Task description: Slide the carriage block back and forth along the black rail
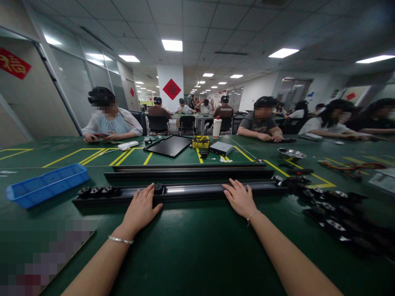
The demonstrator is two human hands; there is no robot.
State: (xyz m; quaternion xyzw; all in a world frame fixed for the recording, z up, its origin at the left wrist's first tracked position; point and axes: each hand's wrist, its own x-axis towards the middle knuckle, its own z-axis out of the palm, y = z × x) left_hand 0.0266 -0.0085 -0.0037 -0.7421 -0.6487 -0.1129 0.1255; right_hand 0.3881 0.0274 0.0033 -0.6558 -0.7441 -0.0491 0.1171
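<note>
A long black channel-shaped rail (191, 190) lies across the green table in front of me. My left hand (140, 209) rests on its left half with fingers stretched out, beside a small black module (158, 188) sitting in the channel. Farther along, my right hand (240, 198) lies on the rail's right half, fingers spread and nothing gripped. Several black modules with pale metal parts (96, 191) sit in a row at the rail's left end. Just behind it runs a second black rail (188, 175), which neither hand touches.
A blue plastic bin (49, 185) stands at the left. Many loose black modules (336, 224) are heaped at the right, with a metal bowl (291, 153) behind. Farther back are a black panel (168, 146), a yellow box (200, 142) and a white bottle (217, 127). People sit opposite.
</note>
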